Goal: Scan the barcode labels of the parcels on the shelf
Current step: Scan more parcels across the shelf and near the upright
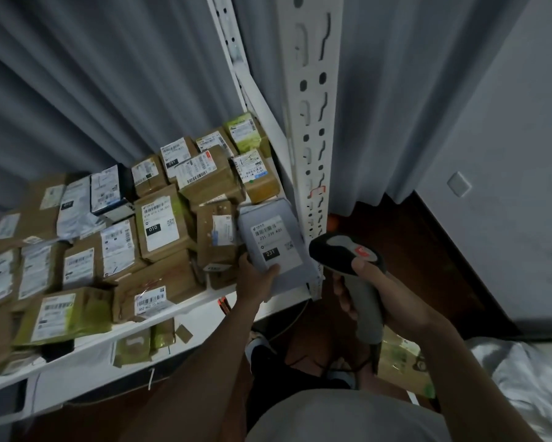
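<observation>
White shelf [204,309]: left hand [255,279] fingers grip grey parcel [274,240]; right hand [373,291] fingers clasp scanner [348,253].

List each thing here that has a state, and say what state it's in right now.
grey parcel: held tilted at the shelf's right end, label up
left hand: grips the grey parcel's lower edge
barcode scanner: head beside the grey parcel's label
right hand: grips the scanner handle
cardboard parcels: packed on the shelf, labels up
shelf: loaded
</observation>
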